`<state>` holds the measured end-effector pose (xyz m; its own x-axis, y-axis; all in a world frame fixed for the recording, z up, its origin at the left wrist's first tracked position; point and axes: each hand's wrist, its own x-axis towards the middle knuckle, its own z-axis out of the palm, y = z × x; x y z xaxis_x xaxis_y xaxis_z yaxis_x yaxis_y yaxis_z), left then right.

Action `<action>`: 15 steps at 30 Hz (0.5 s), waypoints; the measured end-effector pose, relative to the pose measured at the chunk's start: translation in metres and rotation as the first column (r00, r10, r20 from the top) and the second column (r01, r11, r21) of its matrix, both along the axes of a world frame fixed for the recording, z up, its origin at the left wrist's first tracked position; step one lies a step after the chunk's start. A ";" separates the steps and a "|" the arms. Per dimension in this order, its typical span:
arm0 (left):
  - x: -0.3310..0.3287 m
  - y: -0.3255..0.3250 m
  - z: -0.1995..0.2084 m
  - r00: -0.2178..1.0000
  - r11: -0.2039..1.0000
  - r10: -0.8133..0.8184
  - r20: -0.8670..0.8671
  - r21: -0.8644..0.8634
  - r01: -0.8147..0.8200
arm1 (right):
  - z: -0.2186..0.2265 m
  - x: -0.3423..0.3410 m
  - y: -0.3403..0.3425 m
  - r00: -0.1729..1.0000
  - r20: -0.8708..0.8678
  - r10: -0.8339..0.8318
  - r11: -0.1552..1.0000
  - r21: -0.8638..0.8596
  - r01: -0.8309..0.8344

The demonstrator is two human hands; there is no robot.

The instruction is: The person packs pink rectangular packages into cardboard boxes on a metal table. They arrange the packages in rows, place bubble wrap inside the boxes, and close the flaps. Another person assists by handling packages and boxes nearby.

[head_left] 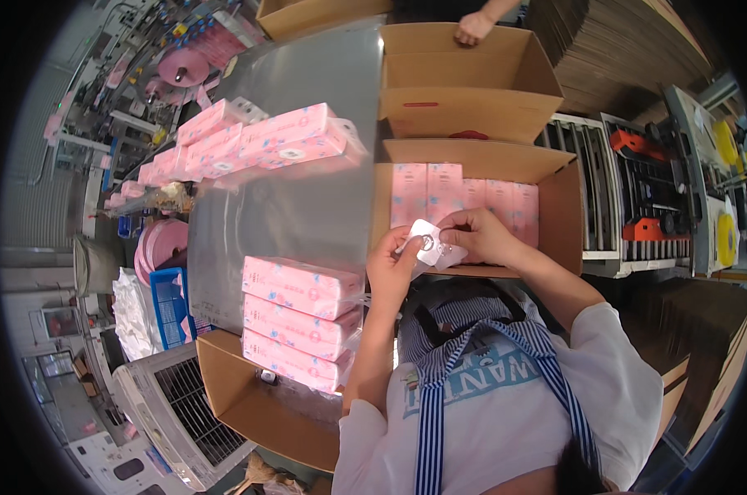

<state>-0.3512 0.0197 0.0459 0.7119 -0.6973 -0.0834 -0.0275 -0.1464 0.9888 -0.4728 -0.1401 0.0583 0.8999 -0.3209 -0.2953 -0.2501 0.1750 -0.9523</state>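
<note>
Between my two hands is a small white card-like packet with a round ring-shaped mark or part on it and a clear, shiny lower portion; its exact kind is too small to tell. My left hand pinches its left side with thumb and fingers. On the other side, my right hand grips the packet's right edge. Both are held above the near edge of an open cardboard box, in which several pink tissue packs stand in a row. Part of that row is hidden behind my hands.
Three pink tissue packs are stacked left of me, over another open box. More packs lie on the grey metal table. Another person's hand touches a farther box. A roller conveyor runs at right.
</note>
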 end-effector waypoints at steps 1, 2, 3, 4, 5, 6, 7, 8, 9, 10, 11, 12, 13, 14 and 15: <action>-0.004 -0.009 -0.002 0.999 0.999 -0.005 -0.052 -0.042 0.003 | -0.009 -0.004 -0.011 1.000 0.003 0.010 1.000 -0.014 -0.010; -0.008 -0.015 -0.004 0.995 0.996 -0.008 -0.103 -0.084 -0.001 | -0.018 -0.006 -0.022 1.000 0.006 0.025 0.999 -0.028 -0.025; -0.010 -0.016 -0.013 0.993 0.997 0.009 -0.120 -0.078 -0.019 | -0.026 -0.009 -0.032 0.999 0.014 -0.032 0.999 0.011 0.031; -0.016 -0.019 -0.013 0.976 0.995 0.052 -0.209 -0.068 -0.068 | -0.049 -0.012 -0.049 0.996 -0.019 -0.090 0.996 -0.020 0.090; -0.021 -0.021 -0.013 0.950 0.991 0.102 -0.294 -0.048 -0.121 | -0.074 -0.015 -0.069 0.988 -0.050 -0.144 0.989 -0.048 0.142; -0.026 -0.017 -0.013 0.912 0.983 0.165 -0.375 -0.014 -0.183 | -0.085 -0.015 -0.083 0.973 -0.086 -0.216 0.967 -0.158 0.201; -0.031 -0.017 -0.018 0.910 0.984 0.174 -0.376 0.025 -0.178 | -0.138 -0.029 -0.113 0.931 -0.155 -0.330 0.938 -0.166 0.305; -0.035 -0.010 -0.021 0.882 0.976 0.211 -0.420 0.036 -0.216 | -0.167 -0.037 -0.131 0.880 -0.258 -0.399 0.908 -0.243 0.340; -0.040 -0.005 -0.023 0.853 0.965 0.248 -0.460 0.044 -0.257 | -0.187 -0.044 -0.143 0.815 -0.346 -0.465 0.874 -0.325 0.361; -0.043 -0.002 -0.027 0.820 0.954 0.280 -0.499 0.047 -0.297 | -0.207 -0.050 -0.150 0.738 -0.431 -0.520 0.847 -0.145 0.512; -0.044 0.003 -0.033 0.811 0.954 0.268 -0.521 0.027 -0.298 | -0.226 -0.055 -0.154 0.654 -0.526 -0.544 0.759 0.025 0.651; -0.044 0.007 -0.038 0.801 0.948 0.285 -0.527 0.030 -0.317 | -0.244 -0.058 -0.152 0.572 -0.629 -0.526 0.619 0.178 0.765; -0.044 0.011 -0.041 0.792 0.942 0.300 -0.532 0.032 -0.335 | -0.258 -0.060 -0.147 0.500 -0.716 -0.488 0.658 0.076 0.750; -0.044 0.013 -0.042 0.784 0.937 0.311 -0.537 0.034 -0.349 | -0.271 -0.063 -0.140 0.413 -0.789 -0.455 0.694 -0.024 0.719; -0.043 0.012 -0.039 0.779 0.940 0.307 -0.547 0.043 -0.339 | -0.288 -0.070 -0.133 0.308 -0.849 -0.429 0.725 -0.121 0.678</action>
